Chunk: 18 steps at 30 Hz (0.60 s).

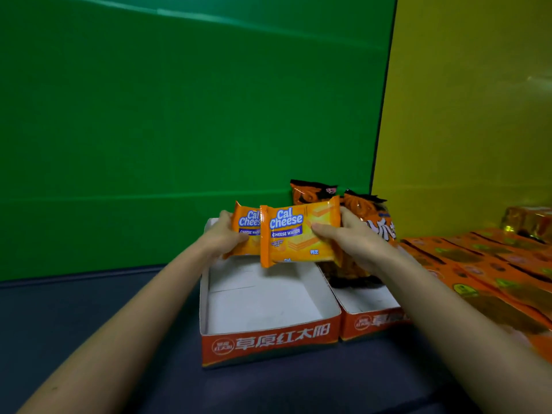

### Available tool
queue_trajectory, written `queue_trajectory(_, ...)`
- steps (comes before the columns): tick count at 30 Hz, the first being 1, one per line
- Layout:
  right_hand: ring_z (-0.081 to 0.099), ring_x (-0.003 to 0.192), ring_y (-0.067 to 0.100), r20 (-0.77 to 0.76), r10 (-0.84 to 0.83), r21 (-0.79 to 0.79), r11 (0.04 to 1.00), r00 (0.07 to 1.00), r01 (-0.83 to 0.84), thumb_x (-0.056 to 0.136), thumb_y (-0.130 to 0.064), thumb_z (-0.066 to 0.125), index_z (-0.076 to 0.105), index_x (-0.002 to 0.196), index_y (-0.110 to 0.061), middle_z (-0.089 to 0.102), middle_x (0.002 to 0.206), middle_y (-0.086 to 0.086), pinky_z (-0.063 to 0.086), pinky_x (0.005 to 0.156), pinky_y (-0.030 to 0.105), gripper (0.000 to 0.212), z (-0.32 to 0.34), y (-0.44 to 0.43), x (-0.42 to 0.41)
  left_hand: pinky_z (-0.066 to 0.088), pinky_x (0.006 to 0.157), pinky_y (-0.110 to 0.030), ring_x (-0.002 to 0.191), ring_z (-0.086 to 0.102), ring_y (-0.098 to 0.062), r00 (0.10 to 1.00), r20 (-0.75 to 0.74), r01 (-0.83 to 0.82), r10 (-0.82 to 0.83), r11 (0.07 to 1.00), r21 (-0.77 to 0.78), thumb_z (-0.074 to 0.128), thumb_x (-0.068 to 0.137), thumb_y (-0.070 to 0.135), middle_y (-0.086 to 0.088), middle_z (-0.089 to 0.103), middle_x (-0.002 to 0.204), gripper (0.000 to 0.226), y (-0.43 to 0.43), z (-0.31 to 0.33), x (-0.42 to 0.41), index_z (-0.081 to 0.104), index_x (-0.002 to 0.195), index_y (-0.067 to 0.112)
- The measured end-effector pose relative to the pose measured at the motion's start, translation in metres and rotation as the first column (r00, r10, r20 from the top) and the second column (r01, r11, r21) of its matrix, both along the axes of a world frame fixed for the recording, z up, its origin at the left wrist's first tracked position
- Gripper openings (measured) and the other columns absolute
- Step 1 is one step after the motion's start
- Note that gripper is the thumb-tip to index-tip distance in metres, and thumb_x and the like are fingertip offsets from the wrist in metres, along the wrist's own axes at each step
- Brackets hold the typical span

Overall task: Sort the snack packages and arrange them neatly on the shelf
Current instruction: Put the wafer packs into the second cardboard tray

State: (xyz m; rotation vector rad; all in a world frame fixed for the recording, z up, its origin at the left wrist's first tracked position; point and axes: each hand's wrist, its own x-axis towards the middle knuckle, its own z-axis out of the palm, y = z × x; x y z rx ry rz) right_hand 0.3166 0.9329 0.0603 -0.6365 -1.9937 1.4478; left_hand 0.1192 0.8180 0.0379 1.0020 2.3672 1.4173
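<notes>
While both hands are up over the left tray (pixel 268 339), each one's got its own Cal Cheese pack. The left hand (pixel 222 236) pinches the rear wafer pack (pixel 246 222) at its left edge, thumb on the front and the other fingers tucked behind it. The right hand (pixel 349 240) grips the front wafer pack (pixel 295 234) by its right edge, thumb lying across the printed face and fingers wrapped round the back. The front pack overlaps the rear one, so between the two thumbs you mostly see the front label. Both packs are upright, label facing the camera, held above the far end of the tray.

Just behind the right fingers, two dark snack bags (pixel 313 192) stand at the back of the right tray (pixel 373 322), which touches the left one. Off past the right wrist, flat orange packets (pixel 493 264) lie in rows. Trays sit on a dark blue surface (pixel 119 309).
</notes>
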Motion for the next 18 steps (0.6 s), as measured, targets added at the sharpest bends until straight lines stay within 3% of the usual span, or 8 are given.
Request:
queue_trajectory(2, 0.065, 0.102, 0.027, 0.015, 0.002, 0.039, 0.999, 1.000, -0.003, 0.089, -0.017, 0.063, 0.044, 0.124, -0.011, 0.062, 0.121, 0.010, 0.052, 0.092, 0.046, 0.041, -0.003, 0.002, -0.009, 0.042, 0.079, -0.030, 0.094, 0.050, -0.022, 0.992, -0.123, -0.027, 0.016, 0.996, -0.089, 0.064, 0.084, 0.007, -0.011, 0.052, 0.106, 0.032, 0.001, 0.001, 0.000, 0.041, 0.106, 0.011)
queue_trajectory(5, 0.063, 0.107, 0.026, 0.035, 0.010, 0.097, 0.995, 0.999, -0.013, 0.089, -0.018, 0.062, 0.042, 0.128, -0.011, 0.060, 0.121, 0.007, 0.052, 0.092, 0.041, 0.044, -0.005, 0.002, -0.019, 0.043, 0.082, -0.035, 0.102, 0.056, -0.033, 0.936, -0.346, -0.136, 0.062, 0.972, -0.192, 0.071, 0.076, 0.012, -0.019, 0.059, 0.113, 0.034, 0.000, 0.003, -0.002, 0.048, 0.100, 0.006)
queue_trajectory(8, 0.061, 0.109, 0.026, 0.054, 0.014, 0.150, 0.989, 0.998, -0.022, 0.088, -0.018, 0.064, 0.043, 0.126, -0.012, 0.059, 0.123, 0.008, 0.050, 0.095, 0.045, 0.044, -0.008, 0.001, -0.029, 0.037, 0.071, -0.033, 0.100, 0.057, -0.036, 0.820, -0.564, -0.258, 0.096, 0.942, -0.215, 0.077, 0.069, 0.020, -0.019, 0.062, 0.107, 0.042, -0.003, 0.008, -0.004, 0.046, 0.094, 0.007)
queue_trajectory(10, 0.061, 0.109, 0.027, 0.053, 0.028, 0.165, 0.986, 0.998, -0.036, 0.087, -0.018, 0.065, 0.045, 0.123, -0.012, 0.059, 0.124, 0.011, 0.050, 0.096, 0.047, 0.042, -0.009, 0.000, -0.035, 0.038, 0.077, -0.035, 0.102, 0.058, -0.035, 0.729, -0.678, -0.325, 0.095, 0.920, -0.220, 0.078, 0.068, 0.027, -0.017, 0.064, 0.106, 0.048, -0.005, 0.011, -0.009, 0.052, 0.103, 0.008)
queue_trajectory(18, 0.059, 0.113, 0.028, 0.100, 0.071, 0.205, 0.975, 0.992, -0.090, 0.089, -0.019, 0.062, 0.043, 0.125, -0.008, 0.057, 0.127, 0.012, 0.049, 0.097, 0.044, 0.043, -0.017, -0.013, -0.063, 0.034, 0.089, -0.036, 0.111, 0.052, -0.031, 0.652, -0.751, -0.306, 0.101, 0.942, -0.139, 0.058, 0.085, 0.019, -0.012, 0.065, 0.114, 0.028, -0.013, 0.006, -0.031, 0.061, 0.112, 0.012)
